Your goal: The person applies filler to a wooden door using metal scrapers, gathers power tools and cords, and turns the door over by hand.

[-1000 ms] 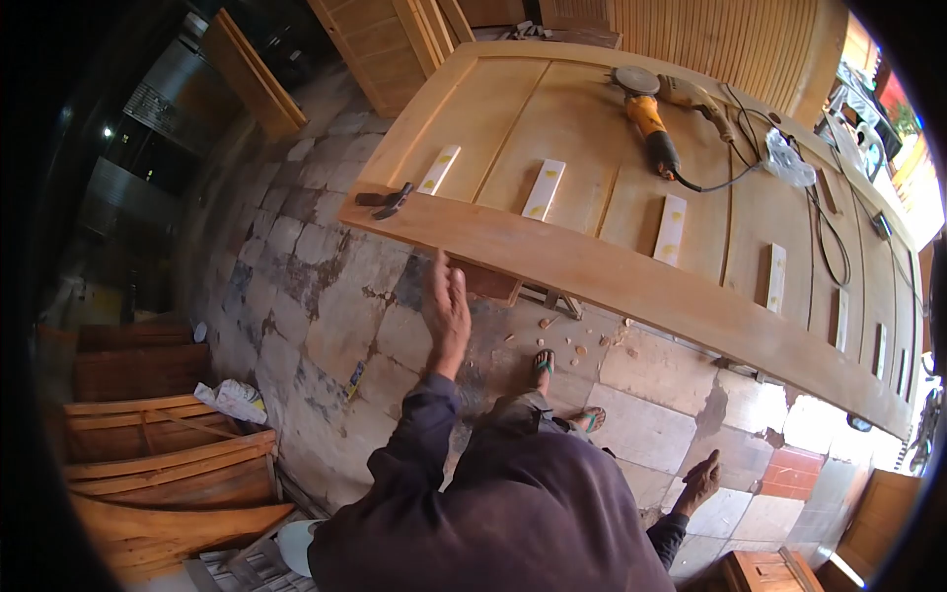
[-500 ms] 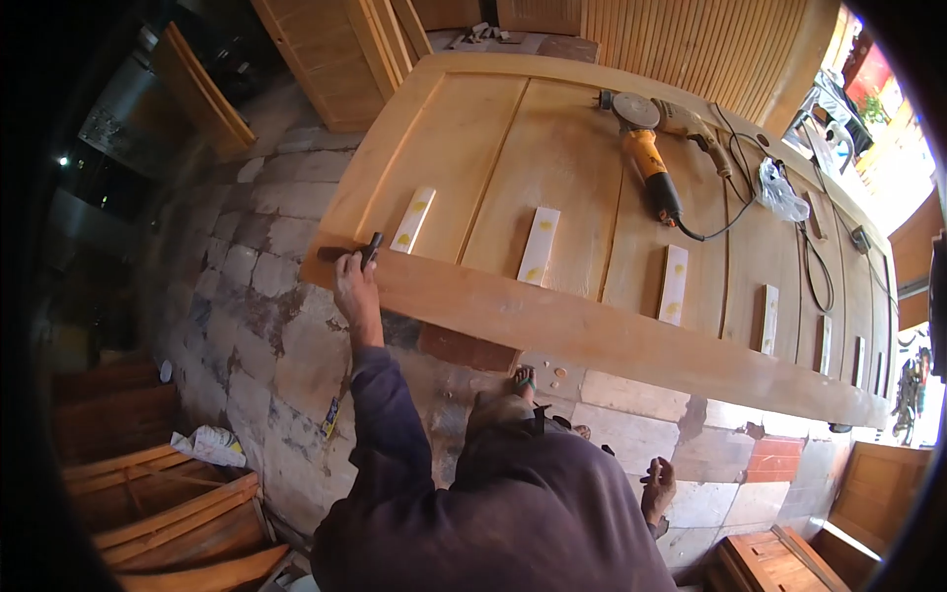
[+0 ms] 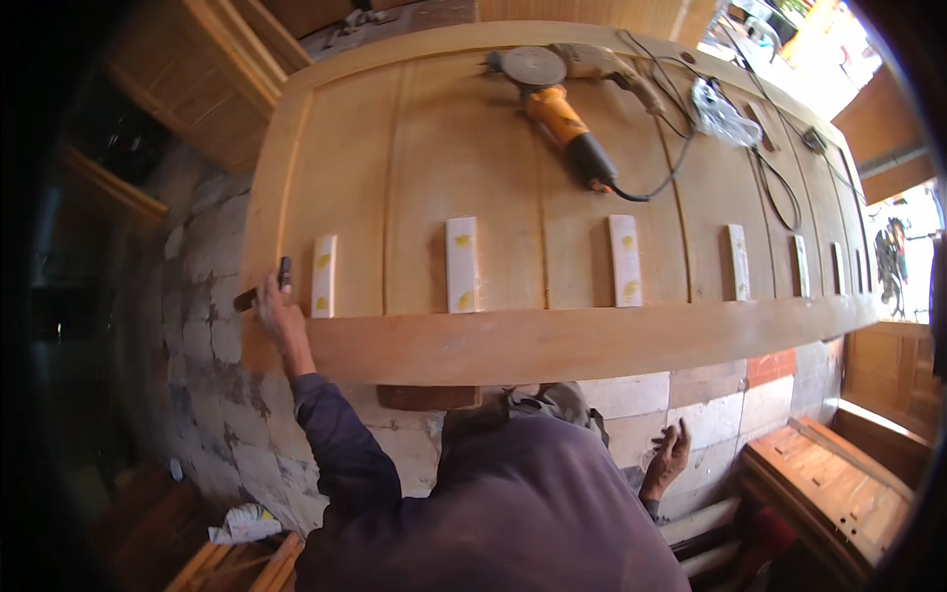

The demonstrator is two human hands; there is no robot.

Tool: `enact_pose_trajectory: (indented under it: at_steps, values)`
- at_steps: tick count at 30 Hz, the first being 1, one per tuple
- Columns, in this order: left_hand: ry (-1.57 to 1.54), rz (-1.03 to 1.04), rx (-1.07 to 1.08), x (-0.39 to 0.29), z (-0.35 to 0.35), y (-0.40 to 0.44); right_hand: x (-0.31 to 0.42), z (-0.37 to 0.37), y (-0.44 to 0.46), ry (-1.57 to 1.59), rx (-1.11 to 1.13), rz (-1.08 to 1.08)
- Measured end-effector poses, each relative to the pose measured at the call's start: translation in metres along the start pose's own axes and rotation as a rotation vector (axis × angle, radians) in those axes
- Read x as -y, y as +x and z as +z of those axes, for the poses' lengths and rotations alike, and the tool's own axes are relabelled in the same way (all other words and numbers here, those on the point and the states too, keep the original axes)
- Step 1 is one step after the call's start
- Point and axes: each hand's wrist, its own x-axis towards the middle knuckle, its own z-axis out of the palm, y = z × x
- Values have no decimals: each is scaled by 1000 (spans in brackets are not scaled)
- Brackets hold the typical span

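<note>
At the near left corner of the wooden door panel, my left hand is closed around a small dark tool. It has a black bar-like end and a brown part jutting out to the left; its exact kind is unclear. Just right of that hand stands a white strip with yellow spots. More such strips, like this white strip, line the near edge of the panel. My right hand hangs low beside my body, over the floor, fingers loosely apart and nothing visible in them.
An orange and black angle grinder and a drill lie on the panel, with cords and a clear plastic bag. Wooden panels lean at the back left. Wooden furniture pieces stand at the lower right, beside the tiled floor.
My view has turned and come closer over the panel, so its contents sit further left. My left hand stays at the corner with the dark tool; my right hand remains low.
</note>
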Motion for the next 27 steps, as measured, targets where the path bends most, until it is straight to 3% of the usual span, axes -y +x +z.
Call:
enact_pose_trajectory:
  at_steps: [5,7,9,11,14,18,21,25,27]
  values:
    - [-257,170,-85,-91,-8,51,102,25,74,118,-69,-362]
    - [-348,251,-65,-142,-5,70,149,48,111,-18,9,-560]
    - [-384,338,-10,-179,21,91,199,90,137,176,181,-559]
    - [-406,400,33,-218,43,106,249,135,161,157,324,-713]
    - [-382,448,50,-263,73,116,313,190,186,-44,418,-907]
    - [-321,465,26,-290,103,121,325,275,230,-104,415,-1047]
    - [-221,454,26,-294,105,124,328,313,247,-177,581,-958]
    - [-282,434,-105,-290,79,107,341,309,246,-88,524,-1059]
    - [-456,432,24,-288,46,72,339,280,246,59,487,-1134]
